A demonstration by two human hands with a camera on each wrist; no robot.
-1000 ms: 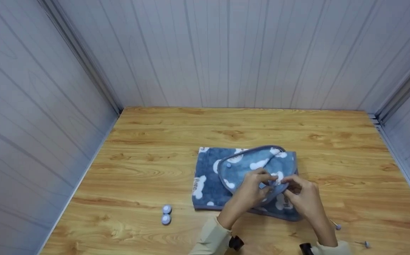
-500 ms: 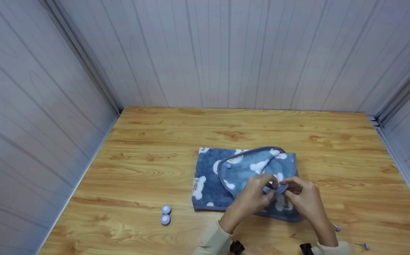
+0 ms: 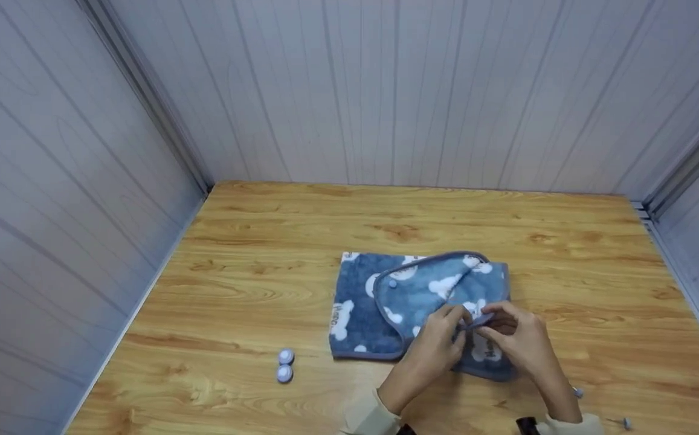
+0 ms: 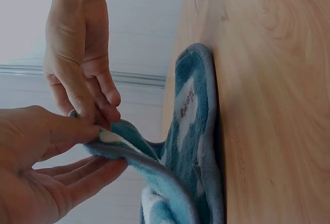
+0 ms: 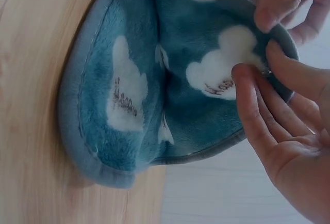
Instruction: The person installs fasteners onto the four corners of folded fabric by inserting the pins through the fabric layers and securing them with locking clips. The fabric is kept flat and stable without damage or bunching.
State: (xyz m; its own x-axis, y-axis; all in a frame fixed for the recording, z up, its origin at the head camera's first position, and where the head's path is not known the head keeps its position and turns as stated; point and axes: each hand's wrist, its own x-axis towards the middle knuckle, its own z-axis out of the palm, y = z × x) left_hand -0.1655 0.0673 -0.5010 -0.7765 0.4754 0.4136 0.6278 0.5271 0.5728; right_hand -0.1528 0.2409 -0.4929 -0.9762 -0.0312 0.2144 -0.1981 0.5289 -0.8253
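Note:
A folded blue fleece blanket [image 3: 361,302] with white bone shapes and a grey-blue border lies on the wooden table. Its top flap is lifted at the front corner, and in the right wrist view the patterned underside [image 5: 191,38] shows. My left hand [image 3: 437,341] pinches the flap's edge between thumb and fingers. Beside it, my right hand [image 3: 521,335] pinches the same edge, thumb and fingertips on either side of the cloth. A tiny shiny point [image 5: 267,72] shows between the right fingertips; what it belongs to is hidden. One small round blue button-like head [image 3: 392,284] sits on the flap's upper left.
Two round pale-blue pieces [image 3: 285,365] lie touching on the table left of the blanket. A blue-headed pin [image 3: 626,423] lies at the front right, and another pin [image 3: 577,392] is partly hidden by the right forearm. Ribbed panel walls [image 3: 385,90] enclose the table.
The flap's front corner has been raised and its edge turned up between my hands. My left fingers have shifted slightly down, from the flap's top to its edge.

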